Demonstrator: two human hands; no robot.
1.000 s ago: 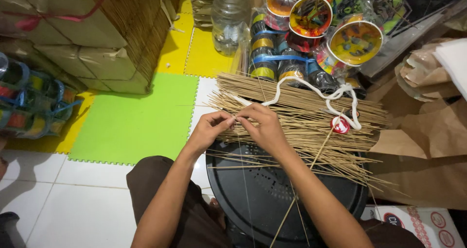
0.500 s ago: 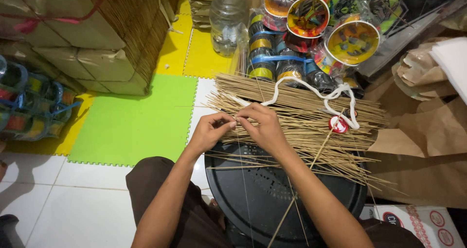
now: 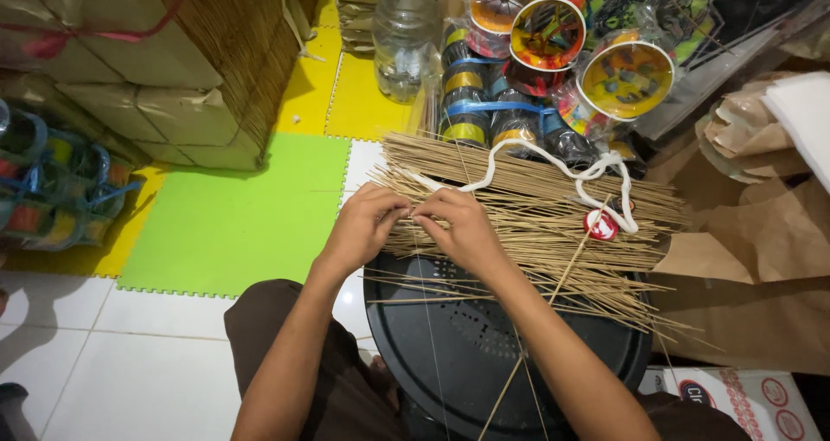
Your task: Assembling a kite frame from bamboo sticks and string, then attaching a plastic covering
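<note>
**Ana:** Bamboo sticks, thin and tan, lie in a big loose bundle [image 3: 536,216] across the middle of the frame, resting on a round black plastic lid [image 3: 484,354] at lower centre. What else is large here?

**Budi:** Upper left, stacked brown paper-wrapped bundles [image 3: 121,69]; below them a bright green foam floor mat [image 3: 233,225]. Upper right, a cluster of colourful plastic-wrapped spools [image 3: 553,60] beside a clear plastic bottle [image 3: 405,35]. A thick white cord [image 3: 553,160] drapes over the sticks.

**Ana:** Which step is in hand?

**Budi:** I'd judge sorting or picking out single sticks at the bundle's left end. Any following move would call for fine fingertip control, so that one stick comes free without dragging its neighbours.

**Ana:** And the hands?

**Budi:** Both forearms come up from the bottom edge. The left hand [image 3: 363,229] curls over the stick ends, fingers closed lightly on them. The right hand [image 3: 462,229] sits just beside it, thumb and forefinger pinched together on a stick or two. The fingertips of the two hands nearly touch.
</note>
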